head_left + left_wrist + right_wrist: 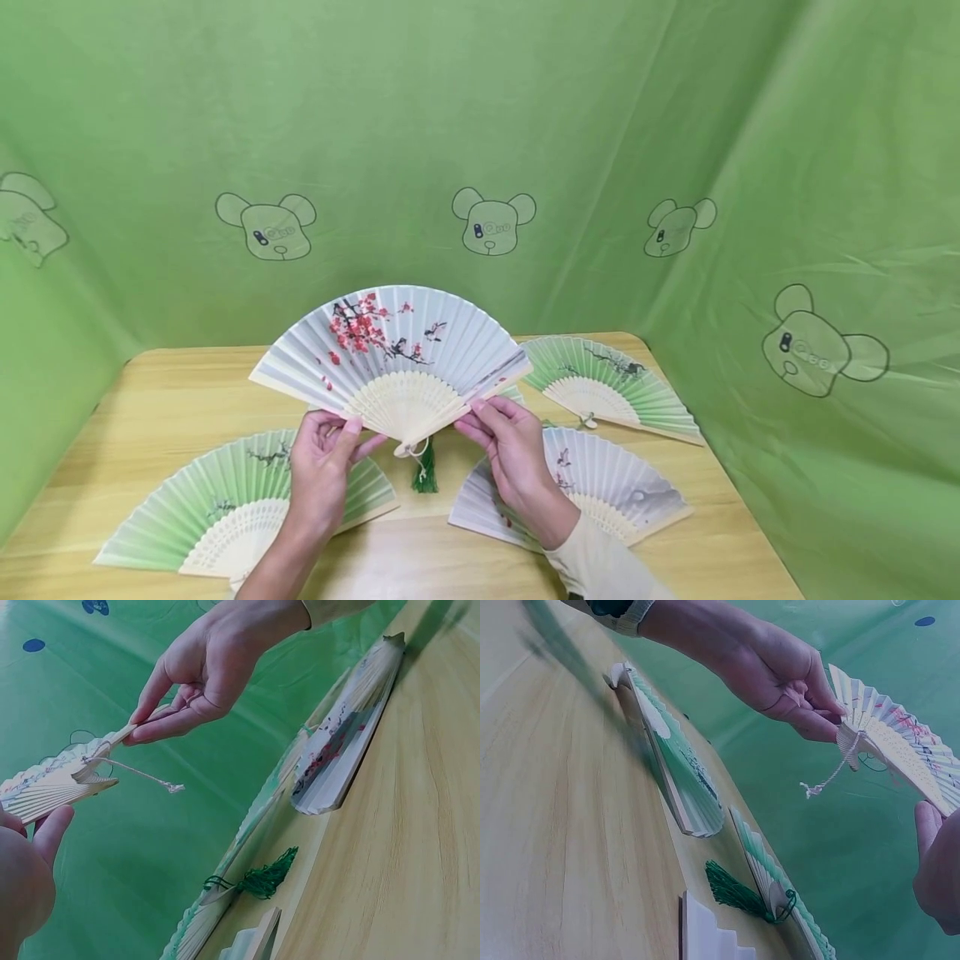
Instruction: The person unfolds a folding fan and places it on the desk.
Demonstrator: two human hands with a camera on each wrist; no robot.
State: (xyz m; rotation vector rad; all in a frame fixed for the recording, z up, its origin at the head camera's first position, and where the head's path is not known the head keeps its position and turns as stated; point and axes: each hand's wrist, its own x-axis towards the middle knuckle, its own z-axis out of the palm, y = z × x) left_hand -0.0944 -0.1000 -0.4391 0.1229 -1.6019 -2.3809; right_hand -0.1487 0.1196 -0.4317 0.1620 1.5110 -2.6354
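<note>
A spread folding fan [397,342], pale grey with red blossoms and small birds, is held up above the table, its cream pivot end pointing down. My left hand [322,471] pinches its lower left edge between thumb and fingers. At the opposite edge, my right hand [517,454] grips the outer rib. A thin cream cord [142,774] dangles from the pivot in the left wrist view. Beneath my left forearm lies a spread green fan [217,492]. Partly covered by my right hand and wrist is another grey fan [637,483] with a bird pattern.
A green fan [615,379] lies spread at the back right of the wooden table [172,392]. Behind the held fan is one more green fan, mostly hidden, with a green tassel [424,471]. Green cloth walls [390,125] with bear-head drawings enclose the back and sides.
</note>
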